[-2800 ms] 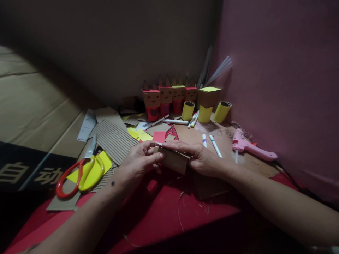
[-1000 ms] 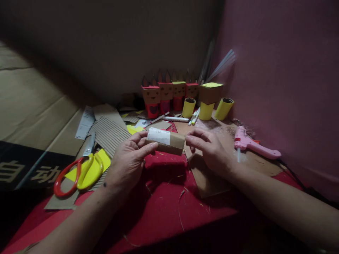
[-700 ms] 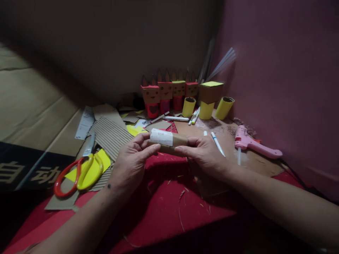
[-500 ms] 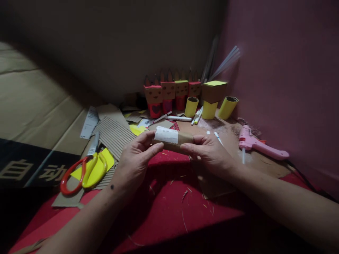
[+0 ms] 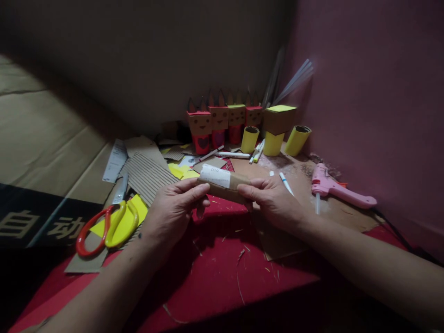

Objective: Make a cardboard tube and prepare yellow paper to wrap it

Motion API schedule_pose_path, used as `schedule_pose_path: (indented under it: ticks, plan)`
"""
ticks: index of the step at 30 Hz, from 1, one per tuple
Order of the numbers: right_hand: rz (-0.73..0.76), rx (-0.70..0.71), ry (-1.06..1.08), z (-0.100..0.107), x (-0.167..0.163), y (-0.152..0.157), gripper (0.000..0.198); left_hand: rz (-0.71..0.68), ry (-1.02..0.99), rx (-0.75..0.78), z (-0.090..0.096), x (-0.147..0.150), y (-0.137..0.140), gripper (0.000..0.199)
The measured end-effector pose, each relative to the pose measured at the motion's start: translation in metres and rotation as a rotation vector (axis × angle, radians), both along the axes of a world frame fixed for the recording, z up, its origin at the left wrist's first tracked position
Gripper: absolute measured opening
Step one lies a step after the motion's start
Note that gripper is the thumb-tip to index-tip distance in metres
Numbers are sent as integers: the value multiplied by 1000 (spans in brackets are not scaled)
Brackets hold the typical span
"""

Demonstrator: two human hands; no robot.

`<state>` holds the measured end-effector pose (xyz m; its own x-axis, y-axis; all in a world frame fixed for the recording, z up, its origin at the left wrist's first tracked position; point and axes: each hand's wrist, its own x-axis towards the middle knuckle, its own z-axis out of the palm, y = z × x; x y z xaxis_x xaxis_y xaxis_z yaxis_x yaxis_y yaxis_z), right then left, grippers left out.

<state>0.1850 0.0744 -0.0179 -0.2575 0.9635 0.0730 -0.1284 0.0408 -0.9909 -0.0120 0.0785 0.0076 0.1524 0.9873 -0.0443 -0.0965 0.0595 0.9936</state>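
Observation:
Between my two hands is a folded piece of brown cardboard (image 5: pixel 222 188) with a white printed label on its upper face. My left hand (image 5: pixel 175 203) pinches its left end between thumb and fingers. Its right end is gripped by my right hand (image 5: pixel 268 196), thumb in front. The piece is held above a red surface (image 5: pixel 222 259) strewn with thin scraps. Beneath my right forearm lies a flat brown cardboard piece (image 5: pixel 279 238). To the left of my left hand, scissors (image 5: pixel 116 226) with red and yellow handles rest on yellow paper and corrugated cardboard (image 5: pixel 149 171).
Cardboard figures with drawn faces (image 5: pixel 201 132) stand at the back, beside yellow tubes (image 5: pixel 249 140) and a yellow-topped box figure (image 5: pixel 279 122). Markers (image 5: pixel 232 155) lie before them. A pink glue gun (image 5: pixel 342 187) with a cord sits right. A large carton (image 5: pixel 45 138) fills the left.
The cardboard piece has shifted slightly left and tilted, its right end lower. My left hand's lower fingers now show beneath its left end. Both hands still hold it.

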Motion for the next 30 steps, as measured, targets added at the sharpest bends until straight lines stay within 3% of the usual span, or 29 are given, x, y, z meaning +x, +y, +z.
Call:
schedule_pose_path:
  ticks: [3,8,13,22,26,30]
  plan:
    - [21,51,0,0,2,2,37,30,-19,8,2,1,0,19]
    - [29,-36,68,1,1,3,31,49,-69,9,0,3,1,18]
    - [30,-26,105,0,-1,3,29,48,-74,-3,-2,6,1,17]
    - [20,70,-108,5,0,-3,37,125,-49,-10,4,8,-3,21]
    - [35,183,-152,4,-3,-5,16,111,-31,-4,6,8,-5,21]
    - [-56,253,-212,4,-5,-5,11,80,-4,65,3,7,-5,13]
